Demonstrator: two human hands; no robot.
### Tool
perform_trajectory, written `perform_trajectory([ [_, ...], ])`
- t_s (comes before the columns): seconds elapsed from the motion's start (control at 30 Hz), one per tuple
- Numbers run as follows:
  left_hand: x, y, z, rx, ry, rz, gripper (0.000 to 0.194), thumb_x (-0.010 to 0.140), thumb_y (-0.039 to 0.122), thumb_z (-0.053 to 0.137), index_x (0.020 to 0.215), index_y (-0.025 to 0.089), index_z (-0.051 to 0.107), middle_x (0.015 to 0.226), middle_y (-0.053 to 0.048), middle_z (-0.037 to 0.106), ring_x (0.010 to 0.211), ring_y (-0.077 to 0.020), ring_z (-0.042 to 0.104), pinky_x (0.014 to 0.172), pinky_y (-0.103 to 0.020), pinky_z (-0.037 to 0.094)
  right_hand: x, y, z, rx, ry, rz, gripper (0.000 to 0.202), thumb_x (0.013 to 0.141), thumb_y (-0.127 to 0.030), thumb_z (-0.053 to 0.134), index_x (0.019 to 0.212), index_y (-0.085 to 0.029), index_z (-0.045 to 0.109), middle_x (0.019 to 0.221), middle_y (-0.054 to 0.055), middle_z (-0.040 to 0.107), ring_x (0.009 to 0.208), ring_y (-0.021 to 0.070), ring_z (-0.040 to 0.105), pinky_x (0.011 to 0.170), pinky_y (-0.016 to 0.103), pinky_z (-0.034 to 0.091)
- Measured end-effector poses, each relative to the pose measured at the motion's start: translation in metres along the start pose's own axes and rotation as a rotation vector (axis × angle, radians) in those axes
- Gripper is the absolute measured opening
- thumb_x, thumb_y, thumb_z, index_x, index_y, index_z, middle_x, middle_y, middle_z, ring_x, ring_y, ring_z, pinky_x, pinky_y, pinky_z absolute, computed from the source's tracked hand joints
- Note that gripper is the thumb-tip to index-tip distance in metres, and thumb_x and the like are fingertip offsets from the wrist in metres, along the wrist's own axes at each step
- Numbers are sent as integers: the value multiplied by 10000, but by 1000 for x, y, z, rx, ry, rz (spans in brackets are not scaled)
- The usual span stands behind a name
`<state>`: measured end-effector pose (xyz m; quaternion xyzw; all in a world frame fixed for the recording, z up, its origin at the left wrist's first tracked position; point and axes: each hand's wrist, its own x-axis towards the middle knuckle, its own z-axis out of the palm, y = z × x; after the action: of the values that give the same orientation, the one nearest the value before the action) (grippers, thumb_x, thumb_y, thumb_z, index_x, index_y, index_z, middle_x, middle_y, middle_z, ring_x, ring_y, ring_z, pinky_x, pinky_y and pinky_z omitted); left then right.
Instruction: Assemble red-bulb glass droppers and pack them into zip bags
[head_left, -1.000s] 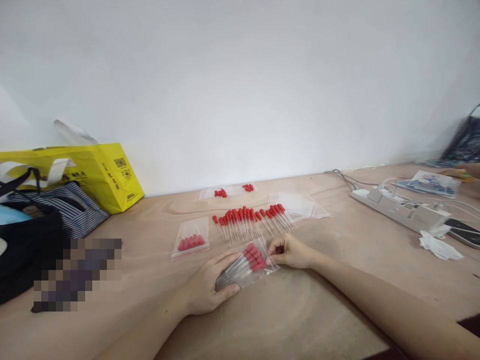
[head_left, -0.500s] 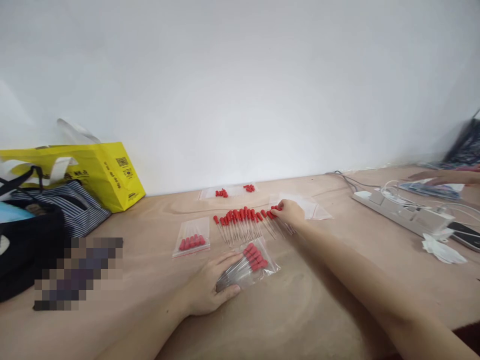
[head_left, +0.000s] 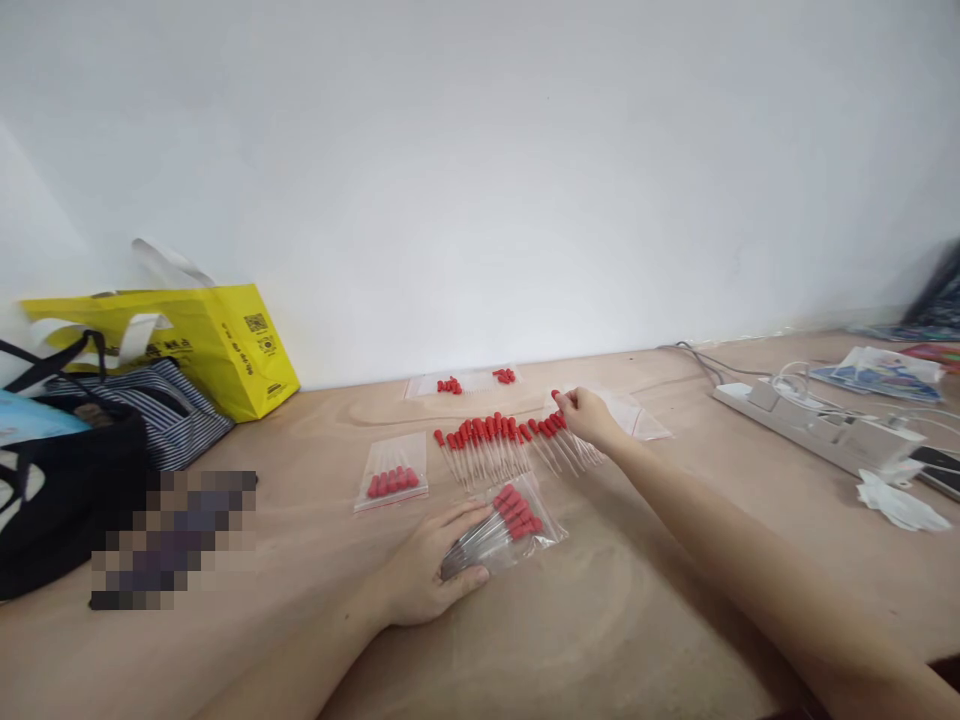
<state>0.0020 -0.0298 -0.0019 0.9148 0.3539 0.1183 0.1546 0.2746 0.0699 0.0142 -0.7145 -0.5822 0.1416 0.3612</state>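
The left hand (head_left: 431, 575) lies flat on the worktop (head_left: 600, 620), fingers pressing down the near end of a small clear bag (head_left: 501, 528) already partly filled with red-capped droppers. The right hand (head_left: 589, 415) is stretched out beyond it, fingers pinched shut on one red-capped dropper (head_left: 556, 398) at the right end of the loose row of droppers (head_left: 510, 440) laid side by side. The two hands are well apart.

It looks like the bag-filling step: one dropper is being picked from the row. As I judge it, the next move calls for bringing that dropper to the bag's mouth and sliding it in tip first while the left hand keeps the bag from shifting.

The worktop is pale plywood against a plain white wall. A sealed bag of droppers (head_left: 391, 482) lies left of the row, more clear bags (head_left: 472, 382) by the wall. At the left stand a yellow shopping bag (head_left: 202, 345) and a striped bag (head_left: 161, 405); on the right, a white power strip (head_left: 814, 430) with cables.
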Motion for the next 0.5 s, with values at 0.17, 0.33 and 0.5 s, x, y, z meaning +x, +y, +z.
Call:
perform_trajectory([
  [0.17, 1, -1, 2, 15, 4, -32, 526, 796, 345, 487, 1288, 221, 346, 1349, -80, 364, 1229, -243, 333, 992, -449, 314, -35, 11, -7, 612, -29, -83, 367, 797, -456, 390, 1026, -170, 376, 615, -40, 530, 433, 88, 457, 434, 213, 358],
  [0.33, 1, -2, 3, 10, 1, -41, 523, 810, 374, 464, 1295, 231, 331, 1357, -70, 352, 1233, -242, 325, 997, -450, 307, -57, 28, 2, 805, -57, -97, 431, 736, -502, 443, 1027, -187, 396, 610, -63, 473, 406, 74, 419, 416, 218, 343],
  [0.5, 0, -6, 2, -7, -19, -25, 534, 797, 371, 484, 1294, 244, 336, 1348, -53, 369, 1237, -240, 314, 1011, -441, 287, -45, 45, 9, 604, -43, -69, 372, 742, -467, 446, 951, -160, 457, 535, -63, 445, 431, 99, 436, 440, 227, 335],
])
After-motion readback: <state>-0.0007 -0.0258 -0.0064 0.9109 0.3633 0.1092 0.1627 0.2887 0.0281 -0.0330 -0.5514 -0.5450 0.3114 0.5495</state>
